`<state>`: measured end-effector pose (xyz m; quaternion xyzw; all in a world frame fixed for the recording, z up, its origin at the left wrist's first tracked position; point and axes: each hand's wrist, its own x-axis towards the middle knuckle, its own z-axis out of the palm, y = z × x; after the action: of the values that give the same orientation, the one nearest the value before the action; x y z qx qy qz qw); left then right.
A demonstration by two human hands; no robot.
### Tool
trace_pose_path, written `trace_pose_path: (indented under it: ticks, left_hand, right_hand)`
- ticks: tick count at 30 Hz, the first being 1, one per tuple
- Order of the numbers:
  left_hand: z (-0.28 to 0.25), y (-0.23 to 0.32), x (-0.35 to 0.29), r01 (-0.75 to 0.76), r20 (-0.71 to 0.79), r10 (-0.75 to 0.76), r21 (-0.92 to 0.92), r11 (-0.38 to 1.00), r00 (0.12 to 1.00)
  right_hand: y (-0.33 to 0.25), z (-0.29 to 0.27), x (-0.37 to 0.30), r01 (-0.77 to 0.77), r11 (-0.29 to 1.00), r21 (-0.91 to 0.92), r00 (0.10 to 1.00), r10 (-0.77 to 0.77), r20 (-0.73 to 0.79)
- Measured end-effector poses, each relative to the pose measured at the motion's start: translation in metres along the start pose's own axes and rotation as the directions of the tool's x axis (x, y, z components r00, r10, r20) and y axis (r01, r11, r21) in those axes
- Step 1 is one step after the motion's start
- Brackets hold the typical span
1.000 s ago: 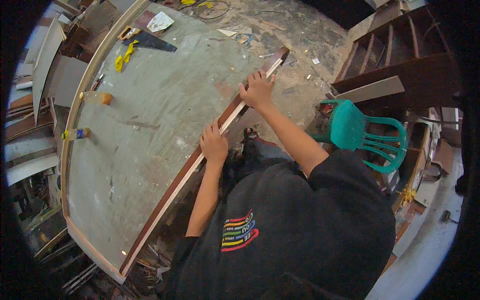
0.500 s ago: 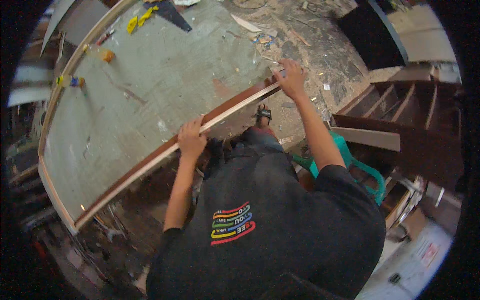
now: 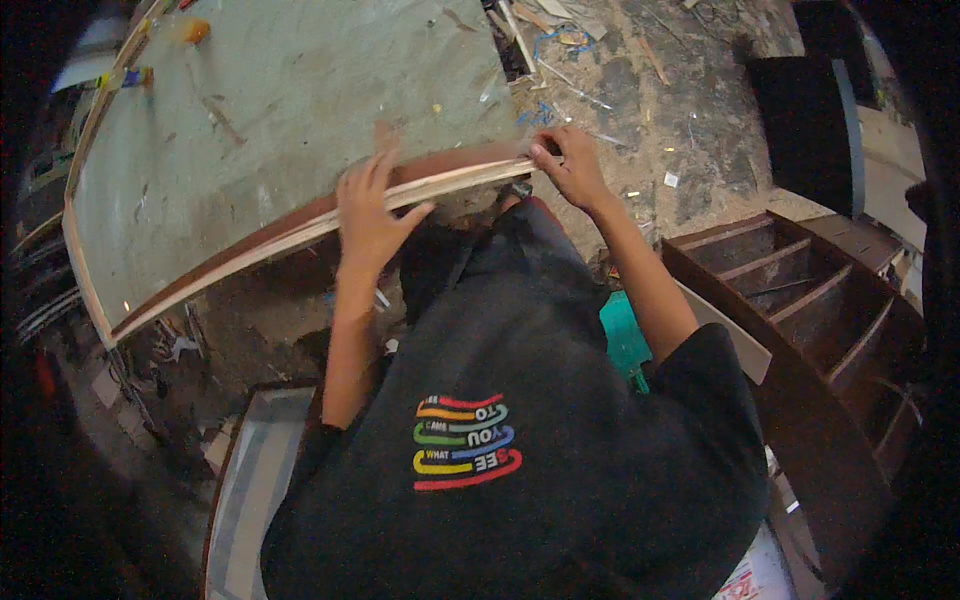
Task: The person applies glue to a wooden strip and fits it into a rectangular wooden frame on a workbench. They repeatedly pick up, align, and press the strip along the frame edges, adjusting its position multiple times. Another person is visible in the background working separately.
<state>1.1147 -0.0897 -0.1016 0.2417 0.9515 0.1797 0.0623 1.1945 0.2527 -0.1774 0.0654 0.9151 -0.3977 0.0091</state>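
A long brown wooden strip (image 3: 300, 217) with a pale edge runs along the near side of the grey-green tabletop (image 3: 290, 110). My left hand (image 3: 368, 215) rests over the middle of this strip, fingers stretched forward and slightly blurred, thumb pointing out to the right. At the strip's right end, my right hand (image 3: 572, 172) is closed, with thumb and fingers curled around the tip. Whether the strip is fixed to the tabletop, I cannot tell.
Bottles, one with orange contents (image 3: 192, 32) and one with a yellow cap (image 3: 125, 78), stand at the table's far-left edge. Right lie a brown shelf unit (image 3: 760, 262), a black panel (image 3: 805, 130) and a green plastic chair (image 3: 622, 335). Scraps litter the floor (image 3: 640, 120).
My left hand has opened from its grip on the strip, fingers now stretched out. The right hand stays at the strip's end. The view has shifted, showing more floor on the right.
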Motion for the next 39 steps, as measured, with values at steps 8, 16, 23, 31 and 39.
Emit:
trace_pose_path:
  ticks: [8,16,23,31,39]
  left_hand:
    - [0.034,0.019,0.021,0.0,0.186,0.022,-0.119,0.993,0.982]
    - [0.04,0.032,0.012,-0.107,0.084,0.098,0.113,0.988,0.992]
    - [0.044,0.043,0.005,-0.031,0.0,0.031,0.069,0.997,1.0]
    - [0.053,0.046,-0.001,0.027,-0.068,-0.022,0.068,0.997,0.997]
    - [0.055,0.041,0.001,-0.026,-0.087,0.034,0.095,0.995,0.996]
  right_hand:
    - [0.023,-0.002,0.017,-0.169,0.946,0.276,0.981,0.133,0.142]
    - [0.035,-0.035,0.042,-0.221,0.939,0.262,0.921,0.113,0.374]
    - [0.022,-0.046,0.052,-0.037,0.983,0.182,0.924,-0.036,0.38]
    - [0.02,-0.051,0.06,0.01,0.986,0.169,0.891,-0.086,0.446]
    - [0.028,-0.044,0.045,0.112,0.964,0.241,0.923,-0.191,0.335]
